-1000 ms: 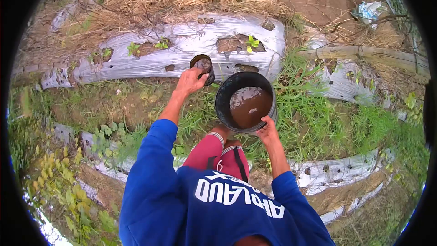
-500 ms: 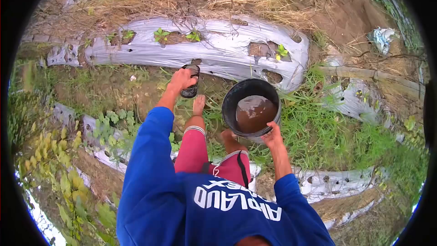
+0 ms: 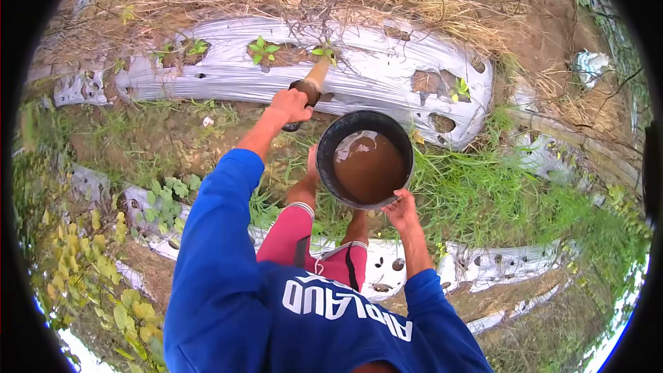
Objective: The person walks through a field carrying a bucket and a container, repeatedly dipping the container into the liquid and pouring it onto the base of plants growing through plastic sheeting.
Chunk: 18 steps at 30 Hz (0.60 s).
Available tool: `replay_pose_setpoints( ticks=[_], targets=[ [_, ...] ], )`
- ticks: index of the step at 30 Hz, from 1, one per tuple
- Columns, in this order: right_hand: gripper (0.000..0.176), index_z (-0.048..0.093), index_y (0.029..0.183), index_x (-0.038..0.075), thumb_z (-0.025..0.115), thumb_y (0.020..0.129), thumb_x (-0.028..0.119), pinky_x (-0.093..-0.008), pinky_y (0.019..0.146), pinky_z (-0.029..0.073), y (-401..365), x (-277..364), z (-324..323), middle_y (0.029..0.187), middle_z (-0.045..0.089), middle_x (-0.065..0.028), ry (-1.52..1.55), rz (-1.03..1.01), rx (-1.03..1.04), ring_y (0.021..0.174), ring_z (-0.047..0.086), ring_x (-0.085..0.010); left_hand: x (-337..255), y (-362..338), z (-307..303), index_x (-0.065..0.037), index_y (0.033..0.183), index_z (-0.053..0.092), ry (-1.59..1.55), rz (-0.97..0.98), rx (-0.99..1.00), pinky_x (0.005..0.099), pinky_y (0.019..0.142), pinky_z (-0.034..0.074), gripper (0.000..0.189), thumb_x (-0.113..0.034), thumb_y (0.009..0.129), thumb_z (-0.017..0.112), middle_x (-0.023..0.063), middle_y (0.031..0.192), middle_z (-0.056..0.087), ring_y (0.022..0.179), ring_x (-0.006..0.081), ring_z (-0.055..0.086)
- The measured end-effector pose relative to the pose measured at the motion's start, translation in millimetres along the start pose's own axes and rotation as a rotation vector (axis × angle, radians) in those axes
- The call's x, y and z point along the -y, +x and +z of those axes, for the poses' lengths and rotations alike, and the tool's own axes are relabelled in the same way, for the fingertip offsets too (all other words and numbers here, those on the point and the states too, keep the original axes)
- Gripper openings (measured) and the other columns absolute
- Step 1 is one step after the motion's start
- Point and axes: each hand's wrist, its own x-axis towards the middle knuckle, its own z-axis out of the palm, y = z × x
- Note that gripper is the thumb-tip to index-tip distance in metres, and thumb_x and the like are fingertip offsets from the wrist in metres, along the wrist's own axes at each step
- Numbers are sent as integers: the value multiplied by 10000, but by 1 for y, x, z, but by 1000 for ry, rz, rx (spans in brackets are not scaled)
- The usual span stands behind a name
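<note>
Over the mulch bed (image 3: 373,72), the fingers of the left hand (image 3: 290,105) clasp a tipped cup (image 3: 304,90) pouring muddy water at a seedling (image 3: 323,51), which a heavy stream could flatten, while the bucket (image 3: 324,159) gripped in the right hand (image 3: 400,208) might tilt and slop

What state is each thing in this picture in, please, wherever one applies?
Small dark cup: tipped, pouring brown water, gripped by the left hand.
Round black plastic bucket: part-filled with muddy water, right hand holding its rim.
Silver plastic mulch sheet: spread over the bed, holed.
Small green seedlings: standing in the holes.
</note>
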Motion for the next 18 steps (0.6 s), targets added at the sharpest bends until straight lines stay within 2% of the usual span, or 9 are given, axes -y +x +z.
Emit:
replay_pose_setpoints(
  ticks=[2,3,4,7,11,13,18],
  targets=[
    [408,569,1058,113,689,696,258,-360,805,440,8,-8,17,1001,580,-65,-5,4,50,916,527,-218,25,-12,21,-3,909,668,-87,129,-229,484,778,511,416,-393,815,558,237,913,665,869,391,644],
    [413,572,1066,123,687,693,258,-364,812,444,15,-12,24,1009,582,-66,-8,35,62,919,532,-224,35,-19,29,-8,881,659,-113,150,-306,499,760,506,378,-373,847,565,234,877,658,823,407,638],
    [413,572,1066,123,687,693,258,-364,812,444,17,-15,32,1009,582,-66,-14,40,64,919,532,-224,43,-27,37,-8,881,659,-115,143,-306,499,760,506,378,-373,847,565,234,877,658,823,407,638],
    [420,574,1071,128,686,692,267,-368,818,444,22,-23,63,1017,584,-68,-59,20,45,921,538,-223,63,-45,58,-12,893,664,-227,112,-495,499,758,506,340,-341,850,591,242,872,658,832,421,633],
    [373,576,1035,83,660,709,245,-382,780,459,27,-31,91,939,577,-70,-70,9,29,868,539,-229,88,-48,67,-12,920,675,-282,20,-417,497,769,507,352,-345,851,584,260,917,659,856,424,635],
    [376,577,1032,82,663,707,249,-378,774,459,30,-30,103,926,582,-70,-76,5,39,852,543,-227,100,-37,61,-7,921,701,-279,-139,-236,478,863,507,435,-413,810,596,260,921,675,935,417,643],
    [373,577,1027,84,667,706,250,-369,767,463,36,-33,111,911,590,-67,-104,-10,10,829,547,-219,134,-3,48,9,949,697,-247,-204,-181,457,888,511,513,-458,789,558,274,992,667,981,419,643]
  ],
)
